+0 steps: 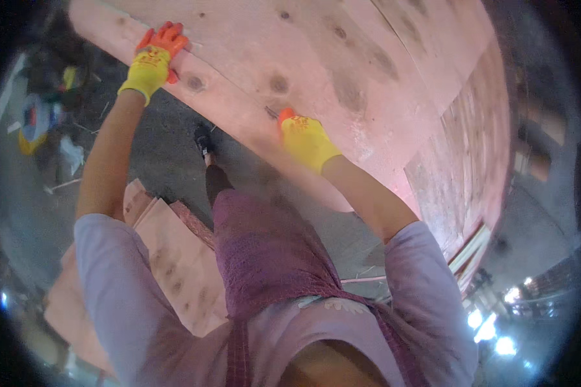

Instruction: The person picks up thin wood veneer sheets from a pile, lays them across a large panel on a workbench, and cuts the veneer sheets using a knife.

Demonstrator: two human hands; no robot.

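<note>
A large knotty plywood sheet (pixel 316 58) fills the upper middle of the head view. Both my hands wear yellow gloves with orange fingers. My left hand (pixel 155 58) curls over the sheet's near edge at the upper left. My right hand (pixel 303 138) presses against the same edge lower down, fingers hooked on it. My arms are stretched out away from my body.
More plywood sheets (pixel 174 258) are stacked low at my left side. A tall stack of boards (pixel 471 161) stands at the right. My foot in a dark shoe (pixel 204 140) rests on grey concrete floor (pixel 39 193). Scattered debris and a blue-yellow object (pixel 33 122) lie far left.
</note>
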